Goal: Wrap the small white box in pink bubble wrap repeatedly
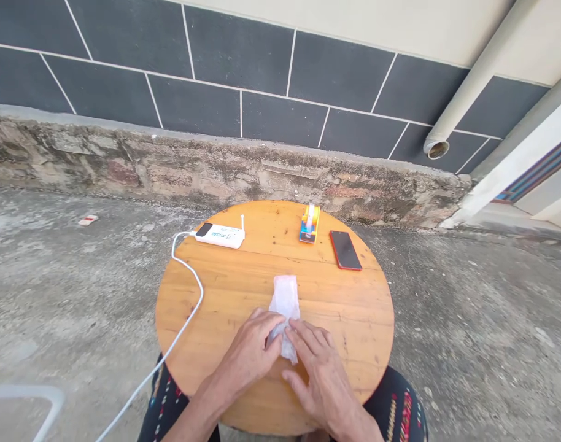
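A thin, whitish-pink strip that looks like folded tissue paper point(286, 296) lies lengthwise on the round wooden table point(243, 279), its surface creased. At its left edge is my left hand point(251, 347), thumb and index finger apart, with the tips touching the paper; the other fingers are partly hidden. My right hand point(320, 368) rests on the lower right part of the strip. Its fingers are stretched out and the thumb stands away from them over the wood.
A white device point(220, 236) with a white cable point(188, 322) sits at the table's back left. Toward the back right are a small yellow and blue tape dispenser point(309, 224) and a red-edged phone point(345, 250). Beyond the table runs a stone-based wall point(193, 169) with a drainpipe point(464, 86).
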`<action>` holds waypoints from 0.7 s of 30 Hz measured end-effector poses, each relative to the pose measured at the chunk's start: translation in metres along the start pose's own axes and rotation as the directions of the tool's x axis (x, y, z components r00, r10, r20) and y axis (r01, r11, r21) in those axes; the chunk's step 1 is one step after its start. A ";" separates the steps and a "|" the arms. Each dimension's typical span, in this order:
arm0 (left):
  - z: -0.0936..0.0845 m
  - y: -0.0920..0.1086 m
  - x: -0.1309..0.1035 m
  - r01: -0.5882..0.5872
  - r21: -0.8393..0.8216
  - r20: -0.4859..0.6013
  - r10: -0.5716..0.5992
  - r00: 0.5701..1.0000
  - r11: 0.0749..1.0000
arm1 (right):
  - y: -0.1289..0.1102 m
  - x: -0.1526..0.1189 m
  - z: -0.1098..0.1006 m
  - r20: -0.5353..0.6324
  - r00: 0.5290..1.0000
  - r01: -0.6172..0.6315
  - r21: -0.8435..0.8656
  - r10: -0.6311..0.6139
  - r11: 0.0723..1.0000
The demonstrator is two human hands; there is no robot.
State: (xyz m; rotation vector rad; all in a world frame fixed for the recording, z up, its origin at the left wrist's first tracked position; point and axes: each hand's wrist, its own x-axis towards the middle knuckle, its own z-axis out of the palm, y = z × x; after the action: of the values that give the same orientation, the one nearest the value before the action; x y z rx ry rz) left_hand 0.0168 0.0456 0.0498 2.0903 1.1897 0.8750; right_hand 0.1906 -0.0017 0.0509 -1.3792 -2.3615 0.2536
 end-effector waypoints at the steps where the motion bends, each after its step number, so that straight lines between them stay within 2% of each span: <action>1: 0.000 -0.001 0.000 -0.002 -0.006 0.001 0.002 1.000 1.000 | 0.001 0.000 0.003 -0.002 1.000 0.002 -0.019 -0.002 1.000; 7: 0.001 -0.006 0.002 -0.006 -0.027 0.013 0.006 1.000 1.000 | 0.007 0.005 0.017 -0.071 0.997 0.018 -0.073 -0.023 0.997; 12: -0.001 -0.008 0.008 0.019 -0.067 0.049 -0.016 0.999 0.998 | 0.010 0.012 0.009 -0.083 0.996 -0.014 0.012 0.015 1.000; 21: -0.009 -0.005 0.026 0.143 -0.109 0.119 -0.130 0.984 0.984 | 0.022 0.041 -0.017 0.092 0.990 -0.126 0.242 0.107 0.962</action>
State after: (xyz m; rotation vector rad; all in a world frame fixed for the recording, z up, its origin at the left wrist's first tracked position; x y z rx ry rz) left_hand 0.0173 0.0719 0.0586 1.9130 1.1783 0.7370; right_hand 0.1975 0.0445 0.0688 -1.4097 -2.2203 0.6241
